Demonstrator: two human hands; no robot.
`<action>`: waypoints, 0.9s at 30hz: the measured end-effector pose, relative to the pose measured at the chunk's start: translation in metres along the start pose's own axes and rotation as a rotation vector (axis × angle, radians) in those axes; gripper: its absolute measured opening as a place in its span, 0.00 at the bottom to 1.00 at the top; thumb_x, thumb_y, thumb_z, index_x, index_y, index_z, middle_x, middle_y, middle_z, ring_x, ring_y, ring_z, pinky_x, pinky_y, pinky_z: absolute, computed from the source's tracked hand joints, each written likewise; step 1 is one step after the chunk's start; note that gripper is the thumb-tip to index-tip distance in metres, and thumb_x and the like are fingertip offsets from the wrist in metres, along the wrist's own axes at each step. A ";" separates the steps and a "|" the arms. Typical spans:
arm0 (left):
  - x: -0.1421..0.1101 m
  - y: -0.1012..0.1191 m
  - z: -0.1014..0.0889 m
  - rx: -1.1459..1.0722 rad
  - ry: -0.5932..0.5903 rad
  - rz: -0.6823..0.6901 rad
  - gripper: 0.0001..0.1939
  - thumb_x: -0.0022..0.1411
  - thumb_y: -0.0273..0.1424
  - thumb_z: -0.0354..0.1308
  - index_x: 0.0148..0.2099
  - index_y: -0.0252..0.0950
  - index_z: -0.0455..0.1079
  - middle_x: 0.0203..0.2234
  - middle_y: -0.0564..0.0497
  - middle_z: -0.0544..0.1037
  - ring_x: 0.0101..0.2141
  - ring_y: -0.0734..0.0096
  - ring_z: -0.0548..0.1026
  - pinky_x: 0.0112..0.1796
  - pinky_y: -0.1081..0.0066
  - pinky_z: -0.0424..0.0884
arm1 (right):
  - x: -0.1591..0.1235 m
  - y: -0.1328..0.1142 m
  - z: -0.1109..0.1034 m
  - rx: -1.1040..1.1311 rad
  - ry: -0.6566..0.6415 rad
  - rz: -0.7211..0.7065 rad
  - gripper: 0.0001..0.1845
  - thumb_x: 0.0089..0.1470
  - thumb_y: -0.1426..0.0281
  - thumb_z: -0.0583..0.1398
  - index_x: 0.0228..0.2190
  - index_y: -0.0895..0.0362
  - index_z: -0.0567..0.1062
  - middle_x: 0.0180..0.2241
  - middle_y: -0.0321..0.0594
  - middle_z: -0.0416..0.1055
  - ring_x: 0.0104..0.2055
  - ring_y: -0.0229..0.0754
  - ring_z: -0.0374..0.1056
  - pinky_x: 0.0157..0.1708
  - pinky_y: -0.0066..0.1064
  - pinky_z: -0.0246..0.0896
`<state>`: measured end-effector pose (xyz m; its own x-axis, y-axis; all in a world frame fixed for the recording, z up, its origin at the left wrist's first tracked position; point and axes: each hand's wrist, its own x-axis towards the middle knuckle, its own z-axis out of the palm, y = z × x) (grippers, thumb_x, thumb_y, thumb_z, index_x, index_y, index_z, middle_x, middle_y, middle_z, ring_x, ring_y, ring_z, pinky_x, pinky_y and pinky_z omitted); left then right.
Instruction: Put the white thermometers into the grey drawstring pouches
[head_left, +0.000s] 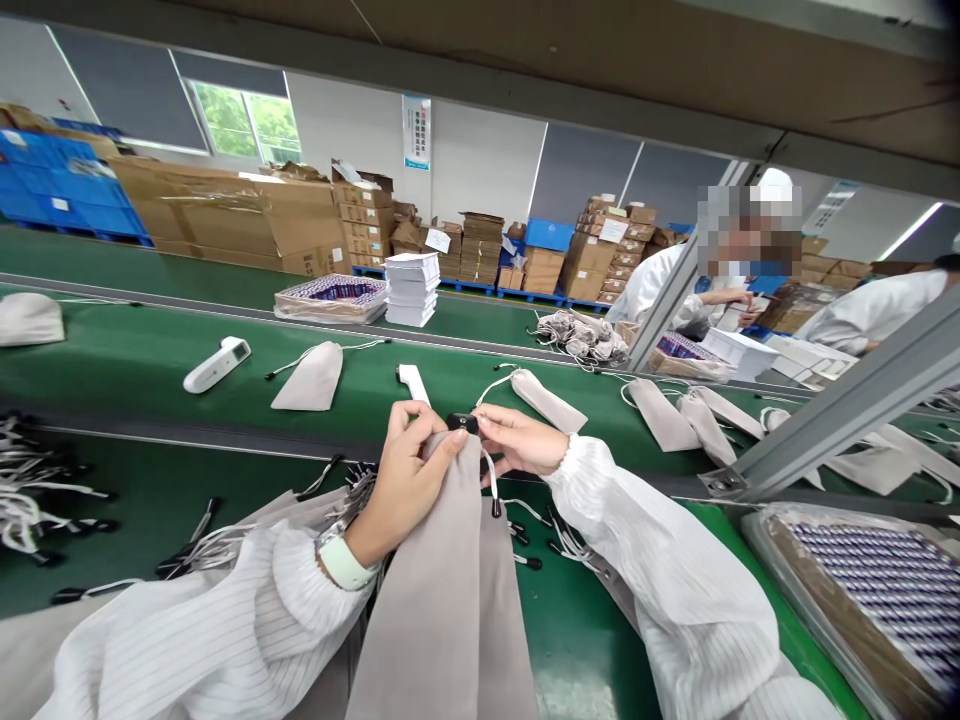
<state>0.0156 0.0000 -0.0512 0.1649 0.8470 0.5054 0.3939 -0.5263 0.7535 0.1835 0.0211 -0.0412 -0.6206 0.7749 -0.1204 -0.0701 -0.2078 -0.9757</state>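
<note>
My left hand (405,475) grips the neck of a grey drawstring pouch (450,590) that hangs down over the near edge of the green table. My right hand (517,440) pinches the black cord stopper (463,423) at the pouch's mouth. White drawstrings with black tips (491,490) dangle below it. A white handheld device (412,384) lies on the belt just behind my fingers, partly hidden by them.
On the green conveyor belt (150,360) lie another white device (216,364) and several grey pouches (311,378). A heap of pouches with cords (225,530) sits by my left arm. A tray of batteries (885,590) stands right. A co-worker in white (675,280) sits across.
</note>
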 end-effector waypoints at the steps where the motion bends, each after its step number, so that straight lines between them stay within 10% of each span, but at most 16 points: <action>1: 0.001 0.001 -0.001 -0.010 -0.003 0.001 0.10 0.58 0.32 0.51 0.25 0.36 0.58 0.31 0.53 0.57 0.35 0.73 0.62 0.38 0.74 0.60 | 0.001 0.000 0.000 0.037 -0.005 0.013 0.17 0.47 0.56 0.57 0.31 0.56 0.63 0.29 0.34 0.62 0.31 0.34 0.65 0.29 0.33 0.67; 8: 0.003 0.013 -0.009 -0.076 -0.041 -0.074 0.12 0.56 0.34 0.52 0.23 0.36 0.56 0.29 0.54 0.57 0.30 0.74 0.62 0.32 0.75 0.59 | 0.007 0.006 0.004 0.111 0.025 0.058 0.22 0.46 0.50 0.53 0.31 0.56 0.62 0.24 0.33 0.63 0.22 0.31 0.63 0.17 0.22 0.58; 11: 0.005 0.016 -0.012 -0.027 -0.068 -0.099 0.13 0.56 0.36 0.51 0.23 0.36 0.56 0.29 0.54 0.58 0.29 0.75 0.61 0.30 0.75 0.59 | 0.006 0.008 0.014 0.010 0.006 0.079 0.22 0.47 0.48 0.51 0.29 0.56 0.62 0.17 0.27 0.53 0.12 0.25 0.45 0.09 0.16 0.34; 14: 0.009 0.012 -0.018 0.062 -0.131 -0.143 0.14 0.56 0.39 0.49 0.25 0.36 0.57 0.30 0.54 0.59 0.28 0.75 0.62 0.29 0.75 0.59 | 0.002 0.006 0.022 -0.253 -0.009 0.057 0.29 0.48 0.45 0.45 0.21 0.59 0.64 0.12 0.26 0.45 0.12 0.26 0.38 0.11 0.19 0.33; 19: 0.007 0.018 -0.050 0.175 -0.551 -0.333 0.19 0.57 0.46 0.43 0.29 0.36 0.62 0.19 0.57 0.61 0.20 0.75 0.60 0.24 0.75 0.56 | -0.002 -0.001 -0.019 -0.893 0.607 -0.418 0.29 0.51 0.49 0.45 0.17 0.58 0.68 0.16 0.35 0.60 0.20 0.33 0.56 0.26 0.27 0.52; 22: 0.006 0.033 -0.064 -0.003 -0.714 -0.456 0.23 0.57 0.48 0.43 0.22 0.35 0.59 0.12 0.59 0.54 0.15 0.79 0.52 0.17 0.78 0.48 | 0.001 0.002 -0.059 -1.010 0.864 -0.473 0.28 0.50 0.49 0.46 0.15 0.57 0.66 0.15 0.36 0.59 0.22 0.35 0.58 0.30 0.29 0.52; 24: 0.011 0.042 -0.058 -0.152 -0.597 -0.455 0.21 0.57 0.46 0.44 0.23 0.35 0.60 0.11 0.61 0.51 0.14 0.81 0.47 0.16 0.78 0.44 | 0.004 0.006 -0.069 -0.940 0.836 -0.421 0.30 0.50 0.49 0.44 0.16 0.58 0.67 0.15 0.37 0.61 0.21 0.35 0.59 0.29 0.28 0.53; 27: 0.027 0.048 -0.031 -0.314 -0.403 -0.317 0.16 0.60 0.41 0.44 0.28 0.35 0.62 0.12 0.60 0.54 0.14 0.81 0.49 0.16 0.80 0.46 | 0.010 0.011 -0.050 -0.576 0.441 -0.266 0.31 0.49 0.47 0.43 0.28 0.60 0.71 0.20 0.39 0.67 0.20 0.35 0.61 0.24 0.27 0.55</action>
<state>0.0106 -0.0049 0.0120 0.4372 0.8956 0.0827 0.2037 -0.1882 0.9608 0.2158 0.0565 -0.0625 -0.2622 0.9467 0.1872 0.3191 0.2682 -0.9090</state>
